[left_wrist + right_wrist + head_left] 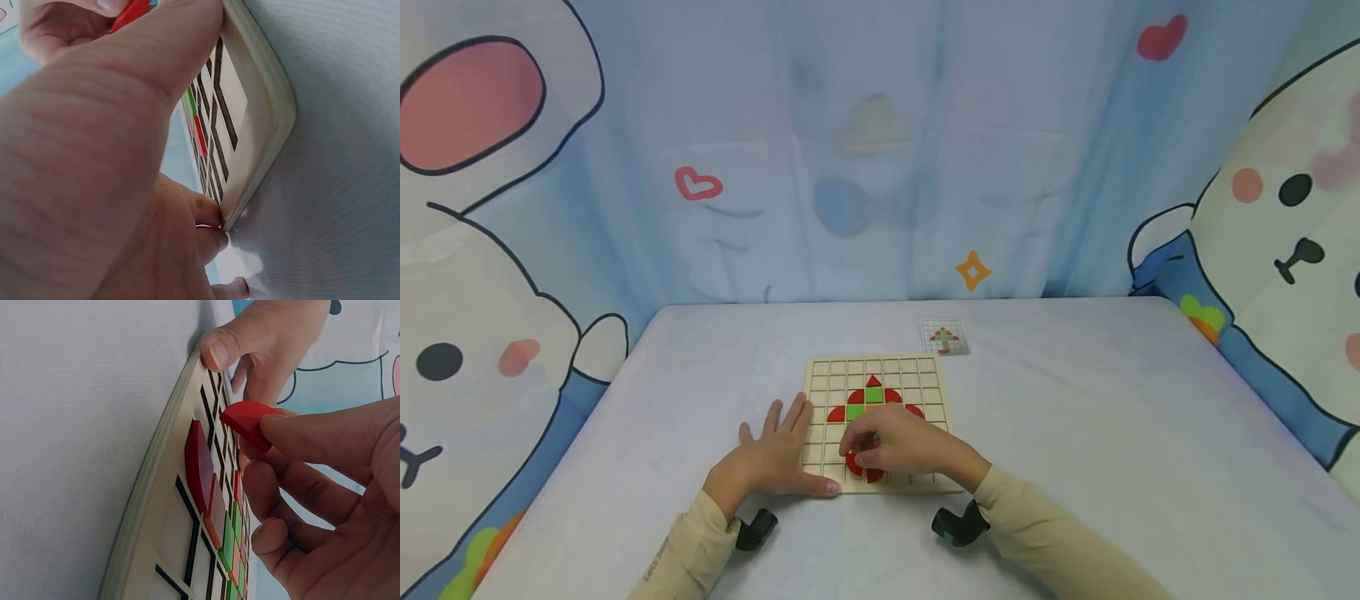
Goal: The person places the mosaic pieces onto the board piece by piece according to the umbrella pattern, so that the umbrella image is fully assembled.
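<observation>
A square wooden grid board (936,392) lies on the table in front of me. Red and green tiles form a pattern on it, with a red triangle (873,382) at the top and a green square (874,395) below. My right hand (901,439) is over the board and pinches a red quarter-circle tile (245,419) between thumb and finger, above the surface. Another red tile (199,465) lies in the grid near the front edge. My left hand (775,458) rests at the board's left front corner, fingers spread along the side, thumb on the front edge.
A small pattern card (945,337) in a clear sleeve lies behind the board, showing a similar red and green figure. The table wears a white cloth (1112,400). A blue cartoon curtain (880,167) hangs at the table's back edge.
</observation>
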`<state>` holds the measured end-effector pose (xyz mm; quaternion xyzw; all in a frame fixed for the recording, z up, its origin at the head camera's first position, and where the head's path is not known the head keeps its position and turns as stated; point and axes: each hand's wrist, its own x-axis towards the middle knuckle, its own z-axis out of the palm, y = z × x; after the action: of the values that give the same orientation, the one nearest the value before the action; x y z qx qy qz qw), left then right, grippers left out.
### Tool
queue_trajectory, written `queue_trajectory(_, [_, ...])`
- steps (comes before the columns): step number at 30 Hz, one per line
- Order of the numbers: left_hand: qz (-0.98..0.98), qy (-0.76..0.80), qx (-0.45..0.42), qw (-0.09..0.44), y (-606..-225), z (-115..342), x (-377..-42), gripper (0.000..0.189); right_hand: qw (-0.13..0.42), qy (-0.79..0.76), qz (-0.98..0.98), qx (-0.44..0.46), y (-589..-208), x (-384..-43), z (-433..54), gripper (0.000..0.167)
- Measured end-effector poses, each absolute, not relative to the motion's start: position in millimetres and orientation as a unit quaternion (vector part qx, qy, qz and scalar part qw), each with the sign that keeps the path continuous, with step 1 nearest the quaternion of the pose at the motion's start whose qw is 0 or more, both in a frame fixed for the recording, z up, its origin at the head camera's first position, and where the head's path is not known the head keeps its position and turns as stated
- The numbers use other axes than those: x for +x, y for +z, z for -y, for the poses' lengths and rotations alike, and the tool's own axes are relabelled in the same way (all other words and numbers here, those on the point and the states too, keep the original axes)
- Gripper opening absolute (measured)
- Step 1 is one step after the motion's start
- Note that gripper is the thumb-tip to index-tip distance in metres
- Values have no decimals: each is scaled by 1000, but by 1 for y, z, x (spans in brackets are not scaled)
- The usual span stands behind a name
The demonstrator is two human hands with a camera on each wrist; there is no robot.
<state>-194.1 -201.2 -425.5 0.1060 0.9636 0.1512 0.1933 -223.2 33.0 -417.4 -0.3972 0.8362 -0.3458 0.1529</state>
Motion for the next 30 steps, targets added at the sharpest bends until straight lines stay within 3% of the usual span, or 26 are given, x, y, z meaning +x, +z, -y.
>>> queue_trajectory(9, [-963, 150, 109, 196, -424, 200, -196, 134, 155, -323, -845, -396, -422, -223, -32, 18])
queue_trajectory(24, [-963, 149, 114, 195, -423, 199, -196, 134, 89, -261, -863, -424, -425, -211, -28, 15])
queue_trajectory(30, [-961, 158, 115, 197, -426, 203, -194, 138, 39, -241, -855, -457, -428, -204, -24, 12])
